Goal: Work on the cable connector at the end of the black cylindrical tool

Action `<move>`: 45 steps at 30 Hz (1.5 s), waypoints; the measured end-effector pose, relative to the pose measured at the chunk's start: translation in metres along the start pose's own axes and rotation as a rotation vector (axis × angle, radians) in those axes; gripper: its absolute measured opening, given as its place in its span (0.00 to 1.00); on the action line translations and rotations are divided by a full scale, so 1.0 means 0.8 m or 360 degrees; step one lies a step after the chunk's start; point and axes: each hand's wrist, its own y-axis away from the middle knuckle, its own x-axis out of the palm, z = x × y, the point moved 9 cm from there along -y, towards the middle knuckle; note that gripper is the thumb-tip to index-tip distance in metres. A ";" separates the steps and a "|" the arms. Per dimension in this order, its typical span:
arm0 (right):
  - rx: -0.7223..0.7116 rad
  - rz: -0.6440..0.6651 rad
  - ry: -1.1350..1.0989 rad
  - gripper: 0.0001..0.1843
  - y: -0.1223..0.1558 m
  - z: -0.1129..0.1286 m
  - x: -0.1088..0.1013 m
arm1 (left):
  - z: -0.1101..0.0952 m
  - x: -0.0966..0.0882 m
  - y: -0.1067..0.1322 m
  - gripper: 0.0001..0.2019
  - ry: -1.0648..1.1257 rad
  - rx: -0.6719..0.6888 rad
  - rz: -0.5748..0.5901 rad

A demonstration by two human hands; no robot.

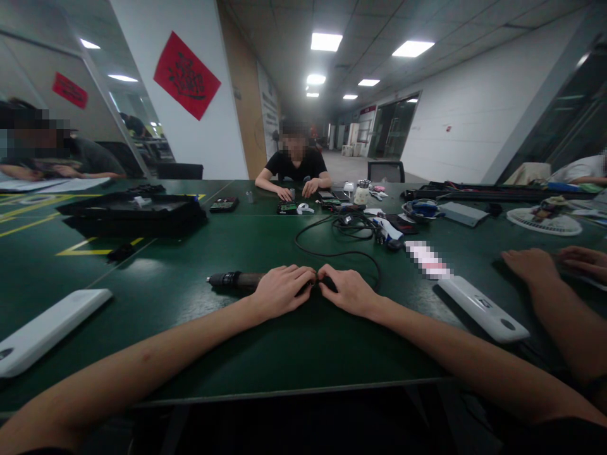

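Note:
An electric screwdriver (pixel 232 280) lies on the green table with its bit end pointing left. My left hand (pixel 284 289) is closed over the rear part of its body. At the tail end, my right hand (pixel 349 289) pinches the black cable (pixel 378 272) where it meets the tool. The fingertips of both hands nearly touch, and they hide the joint, so I cannot see whether the plug is in. From there the cable loops back across the table to a coiled heap.
White flat devices lie at left (pixel 57 328) and right (pixel 484 309). A black tray (pixel 133 215) stands at back left. A person (pixel 296 167) sits opposite among circuit boards. Another person's hand (pixel 531 272) rests at right. A white fan-like part (pixel 543 220) lies beyond it.

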 end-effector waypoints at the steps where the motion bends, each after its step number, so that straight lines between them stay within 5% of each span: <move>1: -0.0003 0.0001 -0.0007 0.09 0.000 0.000 0.000 | 0.001 0.000 0.000 0.09 -0.0008 -0.0022 0.0000; 45: -0.0006 0.0002 -0.0011 0.10 0.000 0.000 0.002 | 0.005 0.005 0.001 0.11 -0.0079 -0.0063 0.0092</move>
